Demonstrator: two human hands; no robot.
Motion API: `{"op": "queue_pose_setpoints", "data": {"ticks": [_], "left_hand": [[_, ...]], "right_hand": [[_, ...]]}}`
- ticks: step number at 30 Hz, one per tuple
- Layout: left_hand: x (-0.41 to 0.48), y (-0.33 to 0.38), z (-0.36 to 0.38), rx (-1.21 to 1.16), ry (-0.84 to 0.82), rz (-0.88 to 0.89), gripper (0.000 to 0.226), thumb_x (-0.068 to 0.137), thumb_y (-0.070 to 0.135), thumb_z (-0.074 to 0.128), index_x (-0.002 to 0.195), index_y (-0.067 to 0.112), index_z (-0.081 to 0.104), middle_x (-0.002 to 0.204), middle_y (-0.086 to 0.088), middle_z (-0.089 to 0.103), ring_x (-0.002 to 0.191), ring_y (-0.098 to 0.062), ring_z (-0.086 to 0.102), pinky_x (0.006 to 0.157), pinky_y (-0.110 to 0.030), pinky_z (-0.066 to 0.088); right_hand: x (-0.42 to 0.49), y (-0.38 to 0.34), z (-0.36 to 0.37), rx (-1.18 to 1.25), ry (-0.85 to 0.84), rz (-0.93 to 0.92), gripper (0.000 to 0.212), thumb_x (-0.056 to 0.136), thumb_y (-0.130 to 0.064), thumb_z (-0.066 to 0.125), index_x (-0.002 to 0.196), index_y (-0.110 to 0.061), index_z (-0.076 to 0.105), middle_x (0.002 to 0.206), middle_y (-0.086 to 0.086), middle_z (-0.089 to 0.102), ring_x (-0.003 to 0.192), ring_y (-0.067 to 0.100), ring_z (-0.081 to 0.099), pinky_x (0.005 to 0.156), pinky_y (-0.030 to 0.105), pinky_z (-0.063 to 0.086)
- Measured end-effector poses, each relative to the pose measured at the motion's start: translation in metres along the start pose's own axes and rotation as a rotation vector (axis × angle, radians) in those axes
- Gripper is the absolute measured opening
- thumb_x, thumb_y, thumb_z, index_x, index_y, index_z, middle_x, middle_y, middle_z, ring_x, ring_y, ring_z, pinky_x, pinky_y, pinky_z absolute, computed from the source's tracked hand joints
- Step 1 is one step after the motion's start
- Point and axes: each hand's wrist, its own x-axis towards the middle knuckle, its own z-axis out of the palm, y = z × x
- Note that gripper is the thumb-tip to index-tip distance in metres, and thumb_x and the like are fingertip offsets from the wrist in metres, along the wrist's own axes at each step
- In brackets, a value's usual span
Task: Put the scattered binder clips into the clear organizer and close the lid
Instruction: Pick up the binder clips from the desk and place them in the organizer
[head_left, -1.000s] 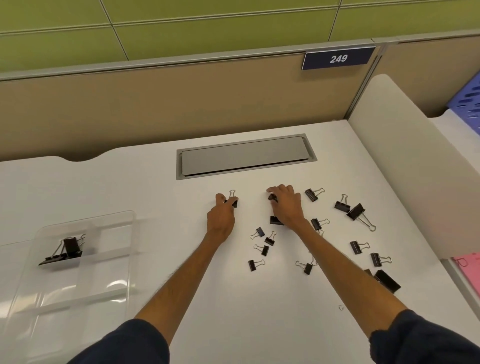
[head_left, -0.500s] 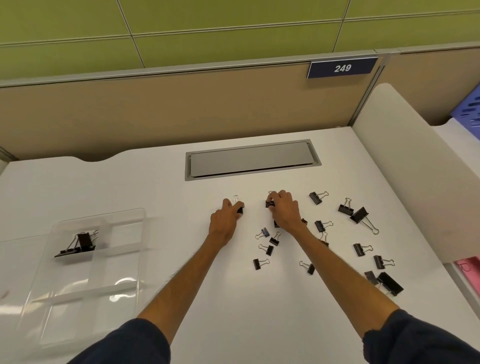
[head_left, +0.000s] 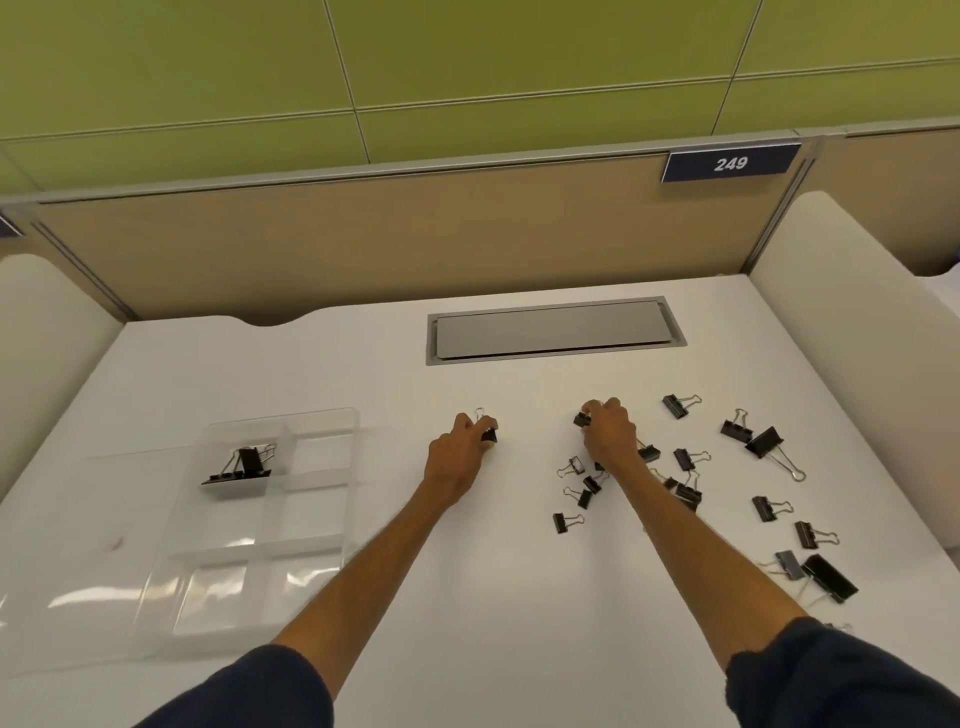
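Gathering step: my left hand (head_left: 457, 460) pinches one clip (head_left: 489, 435), my right hand (head_left: 609, 435) a second clip (head_left: 581, 419); next both go into the organizer (head_left: 324, 519) by the left edge of the desk (head_left: 493, 597) (most clips (head_left: 684, 459) lie rightward).

The only legible text is the number 249, in white slanted digits on a small dark blue sign (head_left: 731, 163) (upper right), mounted on the tan partition (head_left: 363, 244) behind the desk.
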Motion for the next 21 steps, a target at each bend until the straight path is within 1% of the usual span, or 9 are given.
{"op": "queue_pose_setpoints", "data": {"ticks": [3,5,7,10,14,17,21], "left_hand": [[-0.008,-0.018,-0.007,-0.007,-0.008,-0.014,0.022,0.100,0.032,0.042,0.120,0.033,0.050,0.114,-0.004,0.050,0.083,-0.031,0.061,0.075,-0.035,0.043],[-0.011,-0.028,-0.014,-0.012,0.002,-0.024,0.021,0.100,0.032,0.042,0.119,0.033,0.050,0.114,-0.004,0.050,0.082,-0.031,0.061,0.076,-0.035,0.045],[-0.013,-0.035,-0.021,-0.013,0.015,-0.020,0.021,0.100,0.032,0.042,0.118,0.033,0.051,0.113,-0.004,0.050,0.081,-0.031,0.061,0.075,-0.035,0.044],[-0.016,-0.041,-0.031,-0.008,0.033,-0.008,0.021,0.099,0.031,0.042,0.118,0.032,0.052,0.111,-0.004,0.050,0.081,-0.031,0.061,0.074,-0.035,0.044],[-0.023,-0.044,-0.040,0.004,0.062,0.009,0.021,0.099,0.030,0.042,0.118,0.031,0.051,0.111,-0.004,0.049,0.076,-0.031,0.061,0.071,-0.035,0.045],[-0.029,-0.048,-0.049,0.041,0.091,0.030,0.021,0.100,0.029,0.041,0.119,0.030,0.050,0.113,-0.005,0.048,0.072,-0.032,0.060,0.066,-0.032,0.042],[-0.037,-0.064,-0.066,0.042,0.136,0.018,0.021,0.100,0.029,0.042,0.120,0.030,0.049,0.113,-0.005,0.048,0.071,-0.031,0.060,0.063,-0.031,0.041]], "right_hand": [[-0.006,-0.011,0.002,-0.077,-0.002,0.005,0.039,0.088,0.000,0.051,0.124,-0.015,0.052,0.120,0.012,0.048,0.114,0.028,0.046,0.092,0.041,0.041],[-0.012,-0.017,0.004,-0.122,0.002,-0.008,0.047,0.083,0.005,0.050,0.123,-0.021,0.050,0.119,0.010,0.049,0.114,0.027,0.045,0.095,0.045,0.038],[-0.016,-0.024,0.004,-0.127,0.035,-0.048,0.051,0.082,0.006,0.048,0.121,-0.026,0.048,0.116,0.008,0.050,0.112,0.027,0.045,0.090,0.048,0.036],[-0.022,-0.042,0.003,-0.104,0.075,-0.165,0.044,0.088,-0.002,0.051,0.121,-0.030,0.049,0.116,0.004,0.051,0.109,0.024,0.045,0.082,0.042,0.036],[-0.032,-0.078,-0.001,-0.038,0.108,-0.282,0.030,0.095,-0.013,0.052,0.121,-0.028,0.052,0.117,0.004,0.052,0.112,0.025,0.045,0.082,0.042,0.037],[-0.040,-0.106,-0.002,0.002,0.122,-0.340,0.030,0.095,-0.014,0.053,0.121,-0.028,0.052,0.116,0.004,0.052,0.112,0.025,0.046,0.080,0.042,0.039],[-0.048,-0.142,0.000,0.084,0.121,-0.380,0.033,0.093,-0.011,0.051,0.121,-0.028,0.051,0.112,0.004,0.052,0.106,0.025,0.048,0.075,0.040,0.040]]}}
